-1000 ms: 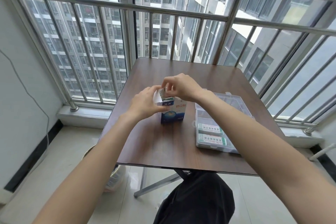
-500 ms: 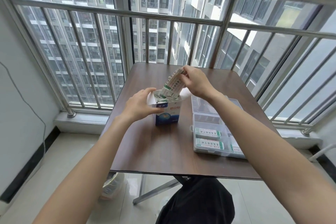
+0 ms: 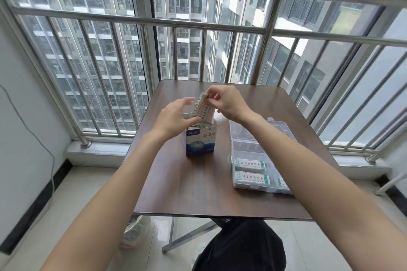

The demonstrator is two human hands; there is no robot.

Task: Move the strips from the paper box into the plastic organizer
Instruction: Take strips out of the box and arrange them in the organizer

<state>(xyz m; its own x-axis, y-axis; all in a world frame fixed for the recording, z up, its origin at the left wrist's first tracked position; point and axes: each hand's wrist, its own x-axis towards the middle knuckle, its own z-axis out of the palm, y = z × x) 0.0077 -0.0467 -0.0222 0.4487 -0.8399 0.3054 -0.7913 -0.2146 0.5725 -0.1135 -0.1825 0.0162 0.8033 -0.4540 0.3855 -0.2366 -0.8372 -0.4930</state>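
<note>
Paper box point(image 3: 200, 142) mouth half hidden | right hand point(image 3: 226, 103) pinches strips point(image 3: 203, 109) | left hand point(image 3: 174, 119) loosely spread beside them

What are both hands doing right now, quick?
Left hand: open, fingers spread beside the strips, above the paper box.
Right hand: closed, pinching the strips' top.

Under both hands lies a table point(image 3: 198, 193) of dark wood-grain laminate, smooth with a dull sheen. Below the left hand point(image 3: 174, 120) stands a glossy printed paper box point(image 3: 200, 142); beside the right forearm sits a clear, shiny plastic organizer point(image 3: 248, 154). Polished metal bars point(image 3: 154, 21) stand beyond the hands.
</note>
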